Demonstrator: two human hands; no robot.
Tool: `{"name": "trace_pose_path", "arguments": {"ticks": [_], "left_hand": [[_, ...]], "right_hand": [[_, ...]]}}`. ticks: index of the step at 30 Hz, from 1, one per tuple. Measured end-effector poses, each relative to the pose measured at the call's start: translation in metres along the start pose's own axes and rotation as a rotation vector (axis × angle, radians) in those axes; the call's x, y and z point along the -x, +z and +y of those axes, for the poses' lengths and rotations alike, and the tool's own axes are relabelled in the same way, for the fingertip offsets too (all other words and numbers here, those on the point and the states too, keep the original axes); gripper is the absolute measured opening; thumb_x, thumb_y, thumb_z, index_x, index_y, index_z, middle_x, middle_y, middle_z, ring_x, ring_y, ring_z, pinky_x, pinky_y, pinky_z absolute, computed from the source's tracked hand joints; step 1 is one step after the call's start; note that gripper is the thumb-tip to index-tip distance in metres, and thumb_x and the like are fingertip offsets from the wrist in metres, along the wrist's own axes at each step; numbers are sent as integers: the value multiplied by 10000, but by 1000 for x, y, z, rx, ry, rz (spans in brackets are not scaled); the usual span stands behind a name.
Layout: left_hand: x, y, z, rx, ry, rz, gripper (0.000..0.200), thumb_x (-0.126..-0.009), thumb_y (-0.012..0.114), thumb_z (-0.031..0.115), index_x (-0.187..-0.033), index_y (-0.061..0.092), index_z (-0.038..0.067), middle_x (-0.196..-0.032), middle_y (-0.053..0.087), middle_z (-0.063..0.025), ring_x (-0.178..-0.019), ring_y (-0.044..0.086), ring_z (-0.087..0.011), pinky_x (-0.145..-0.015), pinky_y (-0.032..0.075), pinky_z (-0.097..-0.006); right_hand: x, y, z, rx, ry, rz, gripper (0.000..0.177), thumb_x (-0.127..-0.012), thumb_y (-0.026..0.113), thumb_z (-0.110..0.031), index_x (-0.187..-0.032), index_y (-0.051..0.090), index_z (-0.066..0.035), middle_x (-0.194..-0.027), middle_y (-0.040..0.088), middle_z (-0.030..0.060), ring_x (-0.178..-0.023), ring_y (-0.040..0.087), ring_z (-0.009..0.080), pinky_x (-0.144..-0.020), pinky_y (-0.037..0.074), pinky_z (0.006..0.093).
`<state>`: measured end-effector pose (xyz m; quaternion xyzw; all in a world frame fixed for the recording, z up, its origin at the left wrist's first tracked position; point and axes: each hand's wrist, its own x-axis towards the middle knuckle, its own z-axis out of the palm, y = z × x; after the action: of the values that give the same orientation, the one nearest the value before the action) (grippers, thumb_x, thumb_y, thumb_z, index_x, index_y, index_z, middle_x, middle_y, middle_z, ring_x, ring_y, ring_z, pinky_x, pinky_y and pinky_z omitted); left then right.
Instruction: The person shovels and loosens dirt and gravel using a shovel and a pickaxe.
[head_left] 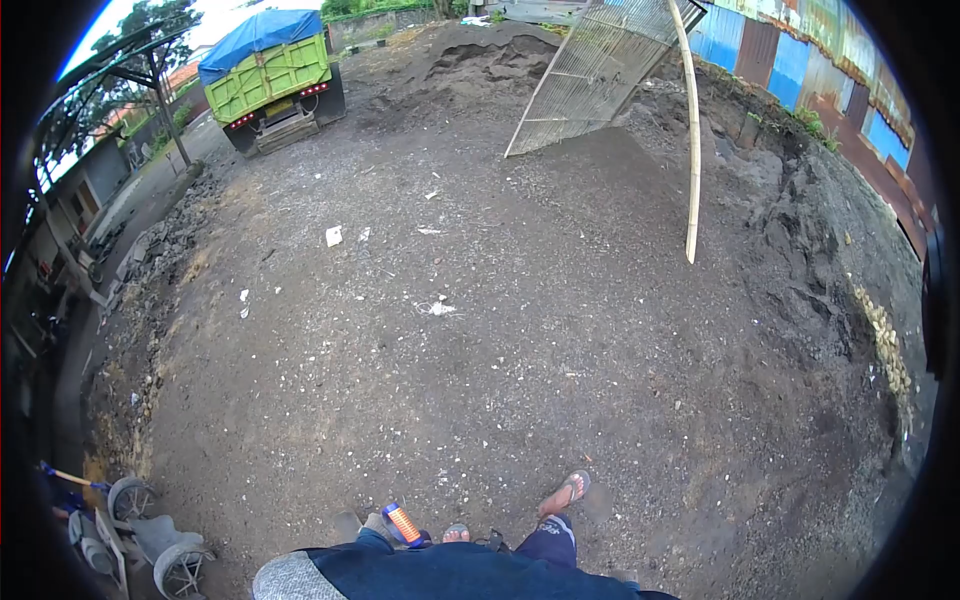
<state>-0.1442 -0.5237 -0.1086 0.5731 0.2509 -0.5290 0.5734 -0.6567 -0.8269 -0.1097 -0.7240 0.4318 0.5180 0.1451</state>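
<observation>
At the bottom edge, just above the dark blue sleeve, the left hand shows only in part. Its fingers are closed on the near end of an orange ribbed handle. The handle is short and stubby, bright orange with fine cross ridges and a blue cap at each end. It tilts up and to the left, away from the grip. What it belongs to is hidden under the sleeve. The right hand is out of sight.

Just right of the grip, a toe peeks out. Further right, a sandalled foot stands on the dark, gritty ground. Well to the left of the grip, a grey two-wheeled cart sits at the edge of the yard.

Ahead of the grip, white paper scraps lie scattered on the dirt. Far ahead and to the right, a bamboo pole props up a slanted mesh sieve screen, with a sand mound behind it. Off to the right, pale stones line a bank. Far ahead and to the left stands a green dump truck under a blue tarp. A corrugated metal fence closes the far right corner.
</observation>
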Motion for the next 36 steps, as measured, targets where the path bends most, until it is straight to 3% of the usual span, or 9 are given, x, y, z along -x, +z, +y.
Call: {"name": "trace_pose_path", "arguments": {"ticks": [8,12,14,18,21,24,29,33,36], "left_hand": [[-46,145,31,-588,155,252,351,-865,442,398,-903,652,119,-839,688,-105,-781,662,-274,-683,504,-426],[-51,209,61,-1106,263,355,350,-863,443,401,-894,652,122,-831,687,-107,-775,661,-277,-677,501,-427],[-54,234,71,-1242,292,385,349,-862,444,403,-889,652,124,-827,686,-108,-773,661,-278,-674,500,-427],[-72,270,90,-1358,336,416,348,-860,445,406,-880,652,127,-819,685,-110,-767,660,-280,-668,497,-428],[-77,290,96,-1387,342,420,348,-859,446,409,-873,653,129,-813,684,-111,-763,660,-282,-664,495,-428],[-94,291,93,-1393,351,415,347,-857,448,411,-866,653,131,-807,683,-113,-759,660,-284,-660,493,-429],[-120,293,93,-1365,410,391,346,-855,449,415,-854,653,135,-798,681,-115,-753,659,-288,-652,490,-430],[-154,280,74,-1346,577,382,346,-853,451,419,-845,653,138,-790,680,-117,-748,658,-290,-647,487,-430],[-125,307,99,-1466,581,357,353,-838,525,410,-849,680,93,-815,672,-167,-812,657,-352,-687,499,-443]], "right_hand": [[-152,-164,61,-123,-113,181,266,-851,531,-301,-967,733,-172,-1011,700,83,-937,683,254,-797,538,415],[-172,-359,103,137,-502,733,209,-846,539,-221,-836,718,-114,-829,713,102,-744,702,274,-636,552,423],[-196,-426,98,-1670,-387,283,197,-845,530,-122,-677,626,-87,-674,641,77,-555,641,250,-468,502,403],[-216,-536,92,-1591,-323,219,154,-837,586,-115,-693,627,-78,-647,630,73,-543,633,253,-467,500,395],[-330,-540,90,-247,-636,402,170,-902,538,-212,-861,640,-82,-687,661,65,-575,659,221,-474,522,383],[-301,-564,87,468,-700,494,233,-909,509,-245,-921,685,-92,-741,708,56,-659,697,228,-534,552,389],[-354,-561,72,-40,-308,230,413,-899,480,-396,-1123,691,-120,-1175,645,154,-1112,615,297,-925,488,419],[-326,-638,28,655,-617,201,478,-916,453,-437,-1151,669,-82,-1210,627,167,-1152,583,334,-958,468,428],[-290,-747,-74,279,-618,353,507,-875,534,-463,-1128,664,-43,-1199,619,200,-1149,574,357,-968,456,428]]}}
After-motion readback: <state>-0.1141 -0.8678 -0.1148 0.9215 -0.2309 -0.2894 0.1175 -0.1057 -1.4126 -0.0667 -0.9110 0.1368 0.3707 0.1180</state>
